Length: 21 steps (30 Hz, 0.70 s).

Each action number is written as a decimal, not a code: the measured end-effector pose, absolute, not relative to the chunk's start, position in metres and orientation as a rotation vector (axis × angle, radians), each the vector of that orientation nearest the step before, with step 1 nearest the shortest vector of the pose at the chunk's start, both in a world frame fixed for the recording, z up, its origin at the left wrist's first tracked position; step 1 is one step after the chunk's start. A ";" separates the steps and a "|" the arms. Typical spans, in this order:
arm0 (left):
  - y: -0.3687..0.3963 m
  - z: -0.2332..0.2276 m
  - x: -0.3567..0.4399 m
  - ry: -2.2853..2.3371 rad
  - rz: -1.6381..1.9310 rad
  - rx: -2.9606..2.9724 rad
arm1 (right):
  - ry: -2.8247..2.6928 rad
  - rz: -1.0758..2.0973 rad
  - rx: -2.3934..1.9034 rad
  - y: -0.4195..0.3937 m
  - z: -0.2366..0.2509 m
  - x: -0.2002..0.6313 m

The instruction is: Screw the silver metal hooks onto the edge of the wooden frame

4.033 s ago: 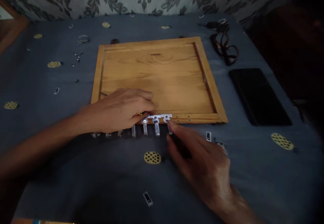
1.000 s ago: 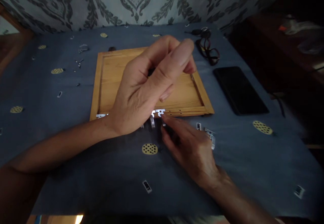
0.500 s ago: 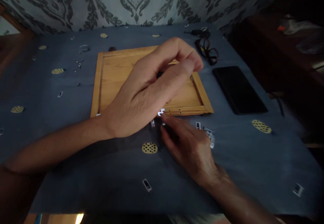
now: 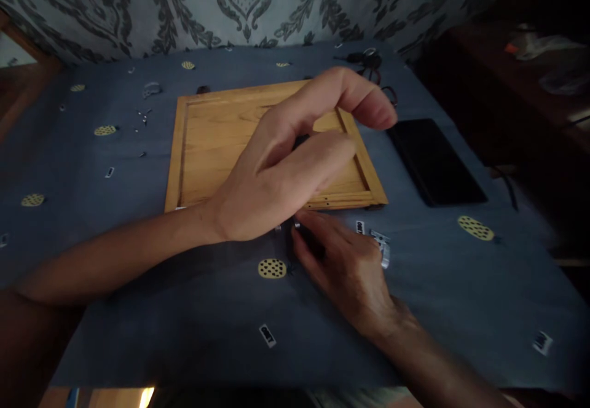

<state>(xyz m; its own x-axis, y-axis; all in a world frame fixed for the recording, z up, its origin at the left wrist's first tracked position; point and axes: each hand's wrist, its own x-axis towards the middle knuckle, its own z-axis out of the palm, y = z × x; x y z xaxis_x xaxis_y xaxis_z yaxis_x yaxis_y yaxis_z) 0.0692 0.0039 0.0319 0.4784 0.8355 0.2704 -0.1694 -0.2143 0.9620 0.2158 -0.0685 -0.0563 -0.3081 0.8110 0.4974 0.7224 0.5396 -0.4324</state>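
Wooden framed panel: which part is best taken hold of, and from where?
Probably the left rail and right rail, from both sides: the wooden framed panel lies flat, its rails raised around a recessed board. The near rail looks worse: the right hand is there, pinching a metal clip.

Left hand (image 4: 276, 177) hides part of the wooden panel (image 4: 216, 141) and glasses (image 4: 394, 93)

Framed wooden board (image 4: 216, 144), lying flat on blue cloth (image 4: 221, 316), its near rim pierced toward the right; metal clip (image 4: 297, 225), mostly hidden, just beside that rim.
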 end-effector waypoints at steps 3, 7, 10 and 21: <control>0.005 0.032 0.072 0.622 0.995 1.518 | -2.090 0.176 -1.230 -0.068 -0.056 0.216; 0.007 0.035 0.072 0.641 0.967 1.491 | -2.094 0.166 -1.233 -0.068 -0.058 0.216; 0.009 0.039 0.068 0.663 0.929 1.538 | -2.093 0.160 -1.238 -0.069 -0.059 0.217; 0.006 0.035 0.071 0.650 1.247 1.391 | -2.085 0.174 -1.237 -0.068 -0.059 0.215</control>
